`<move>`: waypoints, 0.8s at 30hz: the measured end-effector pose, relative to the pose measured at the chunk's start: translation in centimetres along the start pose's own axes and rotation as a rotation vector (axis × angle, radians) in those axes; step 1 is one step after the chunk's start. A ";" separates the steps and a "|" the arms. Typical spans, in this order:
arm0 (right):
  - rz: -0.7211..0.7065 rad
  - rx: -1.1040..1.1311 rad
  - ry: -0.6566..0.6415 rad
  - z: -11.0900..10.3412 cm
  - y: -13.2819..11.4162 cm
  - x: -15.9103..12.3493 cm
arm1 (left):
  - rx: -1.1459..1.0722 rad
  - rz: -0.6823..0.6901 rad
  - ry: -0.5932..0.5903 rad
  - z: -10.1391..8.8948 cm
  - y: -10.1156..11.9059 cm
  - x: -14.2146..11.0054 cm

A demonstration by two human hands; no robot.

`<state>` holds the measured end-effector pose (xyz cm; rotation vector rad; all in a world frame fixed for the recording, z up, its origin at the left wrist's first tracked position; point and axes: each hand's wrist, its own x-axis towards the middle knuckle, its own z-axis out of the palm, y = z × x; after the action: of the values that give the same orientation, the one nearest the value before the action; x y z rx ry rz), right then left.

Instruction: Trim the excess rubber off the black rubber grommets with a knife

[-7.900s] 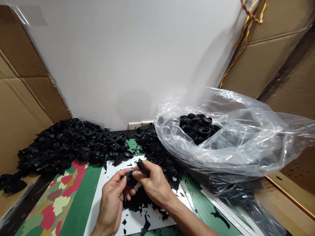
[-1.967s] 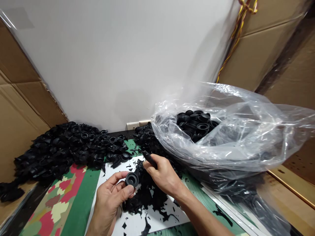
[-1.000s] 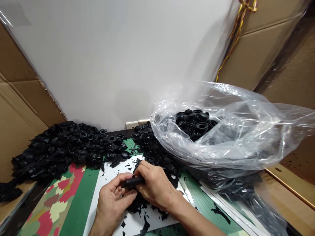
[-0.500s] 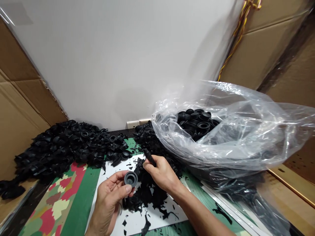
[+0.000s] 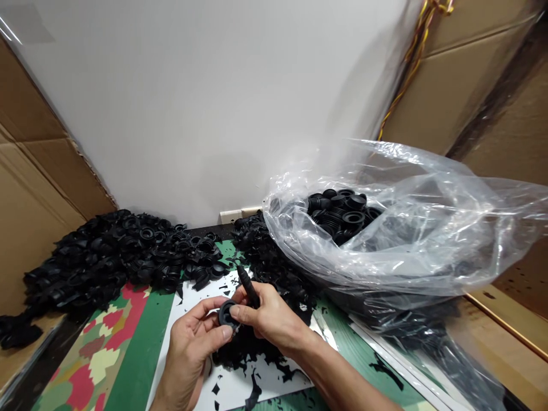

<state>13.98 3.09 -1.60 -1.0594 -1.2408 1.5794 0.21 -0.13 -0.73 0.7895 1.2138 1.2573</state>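
Between the thumb and fingers of my left hand is a round black rubber bellows part, its open ringed end facing me. My right hand is closed around a dark pen-shaped tool, which sticks up and leftward out of the grip. The right thumb presses on the rubber part's rim, so both hands touch it. The working end of the tool is hidden. Below the hands, black rubber scraps cover part of a white sheet.
A heap of black rubber parts with ragged edges lies at the left. To the right, a clear plastic bag holds smoother bellows parts. A white wall stands behind, with cardboard at the left.
My right hand has moved left and down to the rubber part, its thumb now on the rim. The tool has turned more upright. The left hand keeps its hold.
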 end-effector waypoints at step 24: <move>0.237 0.275 0.038 0.4 0.0 0.4 | -0.036 -0.098 -0.038 -0.5 0.1 0.7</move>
<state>13.51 3.37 -1.59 -1.0802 -0.8653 1.8388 -0.39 0.47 -0.95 0.7161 1.1821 1.1763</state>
